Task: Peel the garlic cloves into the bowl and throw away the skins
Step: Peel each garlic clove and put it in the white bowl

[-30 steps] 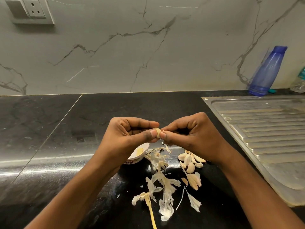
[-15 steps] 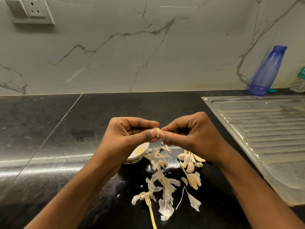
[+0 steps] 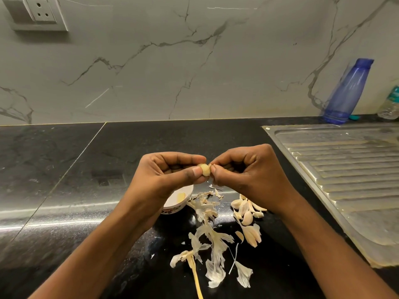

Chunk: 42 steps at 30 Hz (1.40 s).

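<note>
Mid-peel: the left hand pinches a garlic clove between thumb and forefinger, above the bowl. The right hand has its grip closed on the clove's tip, seemingly picking at skin. Next, I'd judge, strip it, drop it in the bowl, then tackle the unpeeled cloves and skins on the tabletop.

Soft, rather dim indoor light falls from overhead — the switch plate throws a thin shadow down the wall. A pale band of glare crosses my black table toward its left edge, and the steel drainboard has a dull sheen. My left hand, right hand and the garlic clove pinched between them are sharp. The wide lens bends the sides — the blue bottle leans.
</note>
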Tool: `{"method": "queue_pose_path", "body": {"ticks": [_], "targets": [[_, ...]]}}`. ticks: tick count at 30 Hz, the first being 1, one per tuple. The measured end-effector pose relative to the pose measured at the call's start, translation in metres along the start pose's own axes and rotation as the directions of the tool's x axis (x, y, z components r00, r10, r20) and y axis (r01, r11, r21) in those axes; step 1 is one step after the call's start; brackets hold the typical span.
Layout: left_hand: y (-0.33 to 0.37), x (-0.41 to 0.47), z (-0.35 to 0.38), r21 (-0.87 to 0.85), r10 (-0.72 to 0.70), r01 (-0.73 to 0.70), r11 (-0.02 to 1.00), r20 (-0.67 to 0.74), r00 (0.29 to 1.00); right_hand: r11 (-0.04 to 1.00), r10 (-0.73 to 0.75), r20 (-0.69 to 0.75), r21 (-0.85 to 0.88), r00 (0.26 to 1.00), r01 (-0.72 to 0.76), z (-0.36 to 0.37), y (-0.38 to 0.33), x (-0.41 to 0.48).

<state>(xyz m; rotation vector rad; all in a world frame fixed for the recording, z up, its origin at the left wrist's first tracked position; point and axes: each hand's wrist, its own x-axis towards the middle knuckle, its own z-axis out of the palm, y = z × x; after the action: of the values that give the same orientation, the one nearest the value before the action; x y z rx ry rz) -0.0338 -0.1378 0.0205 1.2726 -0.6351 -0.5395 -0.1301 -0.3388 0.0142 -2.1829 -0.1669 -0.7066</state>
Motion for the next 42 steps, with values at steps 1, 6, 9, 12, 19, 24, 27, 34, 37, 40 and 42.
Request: {"method": "queue_pose_path", "body": {"ticks": [1, 6, 9, 12, 19, 24, 27, 34, 37, 40, 42], "targets": [[0.0, 0.0, 0.0, -0.013, -0.005, 0.005, 1.0, 0.004, 1.0, 1.0, 0.0, -0.014, -0.005, 1.0, 0.0, 0.001, 0.0, 0.0], [0.002, 0.001, -0.001, -0.06, -0.021, 0.021, 0.998, -0.002, 1.0, 0.999, 0.039, -0.075, 0.0, 0.996, -0.039, 0.002, -0.001, 0.0], [0.003, 0.001, -0.002, -0.086, -0.023, 0.022, 0.996, -0.018, 1.0, 0.994, 0.095, -0.068, 0.052, 0.993, -0.092, -0.003, 0.0, 0.0], [0.002, 0.001, 0.0, -0.088, -0.03, 0.027, 0.996, -0.031, 0.999, 0.992, 0.108, 0.012, 0.071, 0.994, -0.109, -0.006, 0.0, -0.001], [0.0, 0.001, 0.0, 0.024, -0.005, 0.007, 1.0, -0.082, 0.997, 0.993, 0.067, 0.16, 0.089, 0.985, -0.082, -0.007, 0.0, -0.003], [-0.001, 0.0, 0.0, 0.099, 0.041, -0.034, 0.995, -0.073, 0.996, 0.988, 0.092, 0.152, 0.106, 0.984, -0.109, -0.008, -0.002, -0.002], [-0.003, 0.001, 0.0, 0.129, 0.06, -0.05, 0.99, -0.071, 0.996, 0.992, 0.093, 0.144, 0.07, 0.985, -0.103, -0.006, -0.002, -0.002], [-0.006, 0.002, -0.001, 0.242, 0.104, -0.087, 0.966, -0.058, 0.993, 0.993, 0.09, 0.112, 0.063, 0.99, -0.097, -0.004, -0.003, 0.0], [-0.007, 0.002, -0.001, 0.246, 0.12, -0.107, 0.963, -0.04, 0.992, 0.998, 0.051, 0.101, 0.028, 0.994, -0.054, -0.001, -0.001, 0.0], [-0.006, 0.001, 0.0, 0.221, 0.134, -0.126, 0.967, -0.02, 0.991, 0.998, 0.042, 0.093, 0.049, 0.995, -0.047, 0.002, 0.0, -0.001], [-0.004, 0.0, 0.0, 0.166, 0.123, -0.121, 0.979, 0.002, 0.992, 0.99, 0.073, 0.066, 0.118, 0.995, -0.081, 0.0, -0.001, 0.0]]}}
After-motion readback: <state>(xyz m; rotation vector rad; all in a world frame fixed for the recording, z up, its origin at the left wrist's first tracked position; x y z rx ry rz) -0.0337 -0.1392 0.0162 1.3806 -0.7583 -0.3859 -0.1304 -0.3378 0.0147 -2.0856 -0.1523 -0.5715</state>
